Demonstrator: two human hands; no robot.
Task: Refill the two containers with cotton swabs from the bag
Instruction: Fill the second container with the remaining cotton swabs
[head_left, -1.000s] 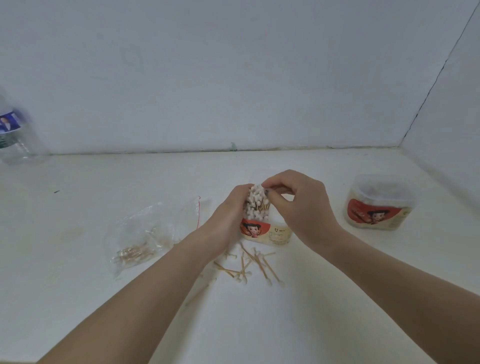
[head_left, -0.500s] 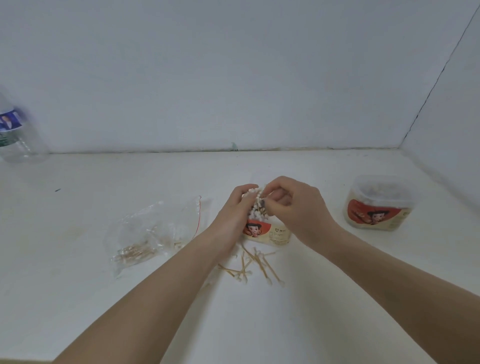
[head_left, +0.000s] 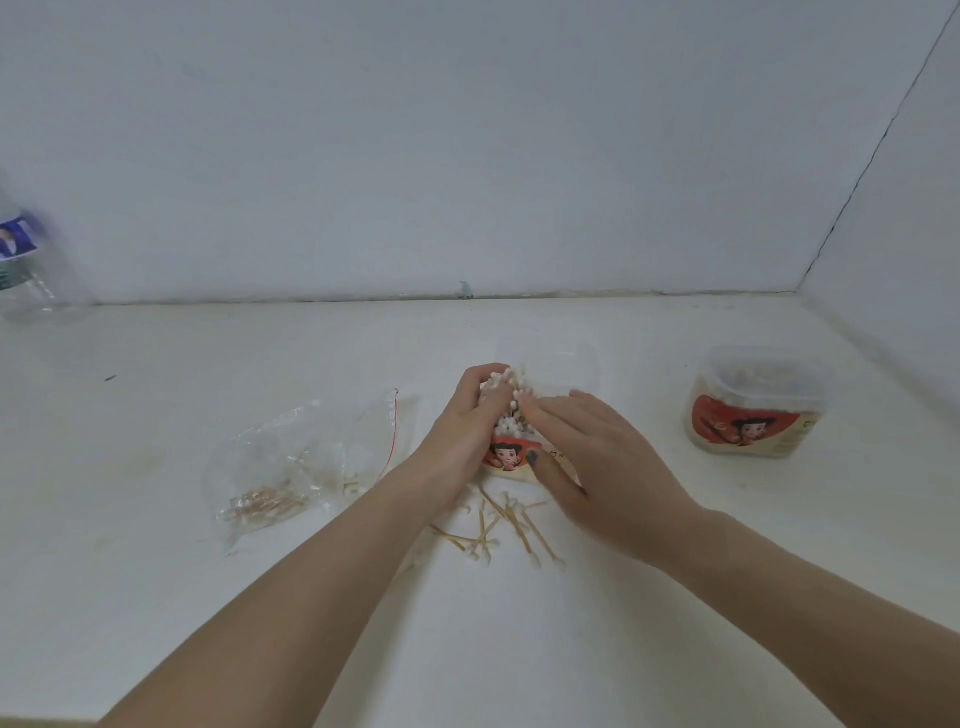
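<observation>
1. Cotton swabs (head_left: 511, 402) are being eased as an upright bundle into the near container (head_left: 511, 457) at mid-tabletop.
2. The bundle is being gripped by the left hand (head_left: 467, 423) (fingers curled round it).
3. It is being pressed by the right hand (head_left: 587, 457), fingers straight.
4. The sticks are best being kept parallel, lest more join the loose swabs (head_left: 498, 530) just in front.

Even, soft, slightly dim light; faint shadows; wide-angle bending at edges; bottle (head_left: 23, 260) blurred far left.
</observation>
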